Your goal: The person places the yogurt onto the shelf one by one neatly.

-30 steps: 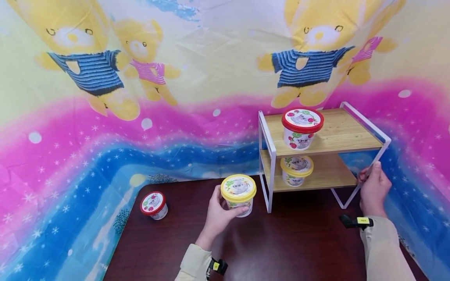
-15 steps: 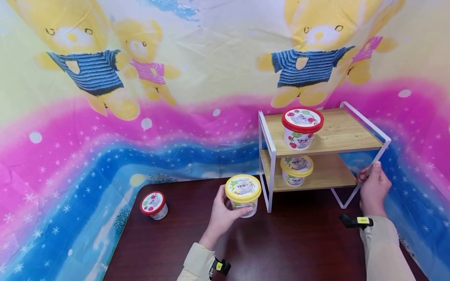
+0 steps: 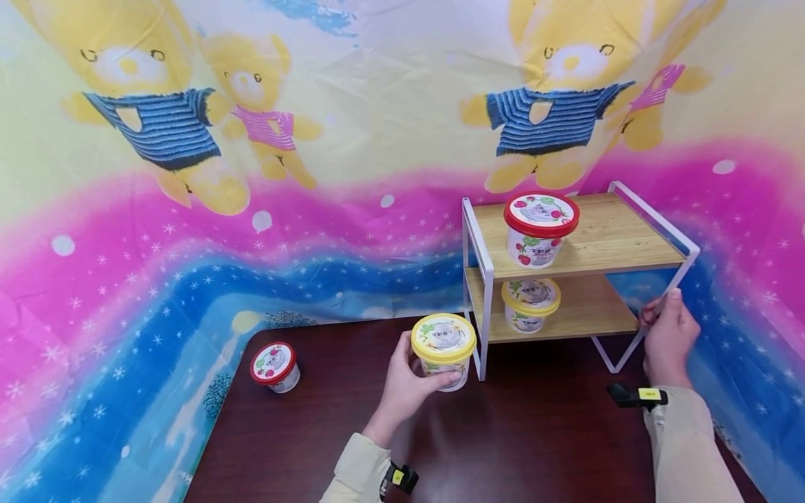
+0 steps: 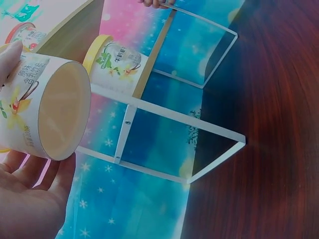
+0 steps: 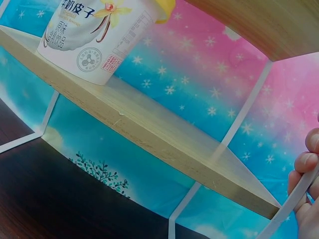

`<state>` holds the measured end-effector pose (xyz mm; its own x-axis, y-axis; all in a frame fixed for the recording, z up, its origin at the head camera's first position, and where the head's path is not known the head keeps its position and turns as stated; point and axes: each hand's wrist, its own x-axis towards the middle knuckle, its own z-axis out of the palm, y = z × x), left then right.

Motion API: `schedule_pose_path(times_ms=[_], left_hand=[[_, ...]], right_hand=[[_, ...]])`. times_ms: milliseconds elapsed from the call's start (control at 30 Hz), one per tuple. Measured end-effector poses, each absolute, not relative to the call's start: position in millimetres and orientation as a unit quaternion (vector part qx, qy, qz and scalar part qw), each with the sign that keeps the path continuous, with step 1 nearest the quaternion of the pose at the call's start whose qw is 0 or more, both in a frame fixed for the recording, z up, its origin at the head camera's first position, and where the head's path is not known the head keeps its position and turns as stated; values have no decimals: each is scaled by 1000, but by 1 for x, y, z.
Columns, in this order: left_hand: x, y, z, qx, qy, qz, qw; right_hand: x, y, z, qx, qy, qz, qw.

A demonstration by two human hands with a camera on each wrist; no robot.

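Note:
My left hand grips a white tub with a yellow lid, thumb across its front. In the left wrist view the tub is tilted by the camera angle and its pale base shows. It is just left of a two-tier shelf with wooden boards and a white metal frame. My right hand holds the frame's right front leg, fingers curled round the bar. Another yellow-lidded tub stands on the lower board at its left. Above it, a red-lidded tub sits on the upper board.
A second red-lidded tub stands on the dark wooden table, near its left edge. Behind the table hangs a cloth backdrop printed with bears, its folds reaching down both sides.
The left hand has carried its yellow-lidded tub a little to the right, toward the shelf. The right hand, the shelf and the other tubs have stayed in place.

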<state>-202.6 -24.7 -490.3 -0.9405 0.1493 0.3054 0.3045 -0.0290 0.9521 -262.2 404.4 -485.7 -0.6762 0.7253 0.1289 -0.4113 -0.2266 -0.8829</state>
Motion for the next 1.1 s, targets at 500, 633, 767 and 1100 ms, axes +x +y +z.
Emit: schedule_pose_path(times_ms=[500,633,767,1100], left_hand=[[-205,-14,-485,-163,-699,-695,43],[-206,-10,-483,-167,-704,-689,40],[-206,-6,-481,-169,-706,-687,39],[-204,9,-477,-179,-699,-691,29]], right_hand=[[-262,405,-483,-161,-504,766,364],[-262,405,-483,-164,-511,763,360],[-262,406,-483,-163,-520,758,358],[-260,405,-482,-178,-511,763,354]])
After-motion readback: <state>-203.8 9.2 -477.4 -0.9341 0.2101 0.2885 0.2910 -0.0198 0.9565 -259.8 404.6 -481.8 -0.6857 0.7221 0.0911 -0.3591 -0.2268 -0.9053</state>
